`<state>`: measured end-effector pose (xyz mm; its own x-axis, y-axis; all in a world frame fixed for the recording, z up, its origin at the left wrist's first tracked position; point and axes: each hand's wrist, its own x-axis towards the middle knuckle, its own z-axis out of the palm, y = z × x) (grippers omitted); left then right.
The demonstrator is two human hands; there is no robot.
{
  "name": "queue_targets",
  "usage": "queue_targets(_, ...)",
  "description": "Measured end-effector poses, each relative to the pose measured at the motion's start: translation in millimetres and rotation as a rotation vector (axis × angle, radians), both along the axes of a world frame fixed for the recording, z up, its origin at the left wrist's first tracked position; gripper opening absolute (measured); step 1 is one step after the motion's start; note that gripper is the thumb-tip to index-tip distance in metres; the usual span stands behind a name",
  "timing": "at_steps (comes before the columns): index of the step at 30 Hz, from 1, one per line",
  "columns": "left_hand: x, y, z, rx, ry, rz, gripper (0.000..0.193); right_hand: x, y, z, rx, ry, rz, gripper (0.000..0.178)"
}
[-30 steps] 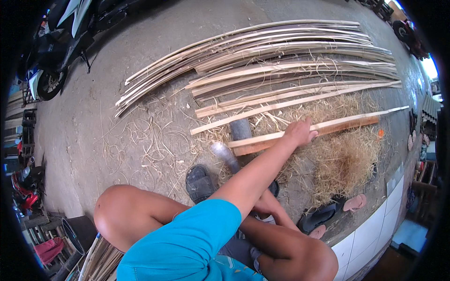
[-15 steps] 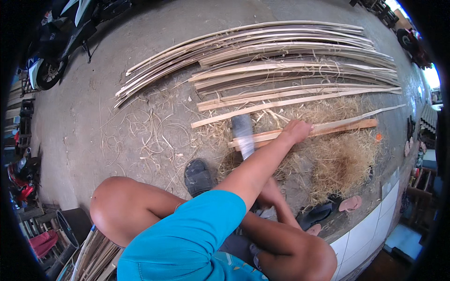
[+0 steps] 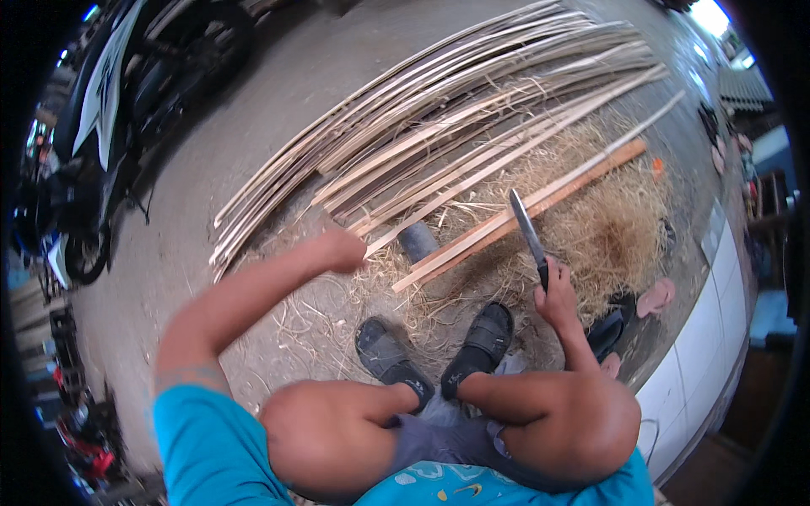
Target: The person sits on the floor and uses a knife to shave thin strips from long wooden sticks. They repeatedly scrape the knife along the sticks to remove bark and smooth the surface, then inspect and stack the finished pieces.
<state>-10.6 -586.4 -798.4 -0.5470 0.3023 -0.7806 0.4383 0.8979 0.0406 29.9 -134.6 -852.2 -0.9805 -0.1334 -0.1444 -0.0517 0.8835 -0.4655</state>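
L hand, blurred & curled, is by the near ends of the strips; can't tell if it's pinching one. Pale strip lies along plank, prob. for backing. R hand grips knife, blade away, prob. for safety.

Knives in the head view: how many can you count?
1: the knife, held in the right hand, blade pointing forward. Any others could be hidden under the shavings.
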Motion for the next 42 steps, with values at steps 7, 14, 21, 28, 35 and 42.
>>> queue_targets(7, 111.3, 44.2, -121.4, 1.155, -0.285, 1.257, 0.039, 10.5, -49.5, -33.6, 0.111, -0.094, 0.466, 0.043)
queue_targets(14, 118.8, 32.1, -117.4, 1.007, -0.110, 1.070, 0.038, 21.6, -66.5, -26.5, -0.126, 0.055, 0.402, 0.048)
queue_targets(21, 150.0, 12.9, -125.6, 0.999, -0.024, 1.166, 0.040, -35.2, 31.6, -8.1, -0.058, 0.106, -0.283, 0.040)
queue_targets(28, 146.3, 50.9, -77.6, 0.557, 0.402, 0.646, 0.033, 8.4, -37.4, -12.6, 0.087, -0.097, 0.286, 0.040)
queue_targets(35, 124.0, 54.6, -82.9, 0.936, -0.049, 0.960, 0.049, -20.4, 36.7, -23.6, -0.195, 0.136, -0.087, 0.042)
queue_targets(42, 132.4, 37.6, -102.8, 0.969, -0.006, 1.001, 0.050, -36.3, 4.1, -20.2, -0.106, -0.123, -0.161, 0.045)
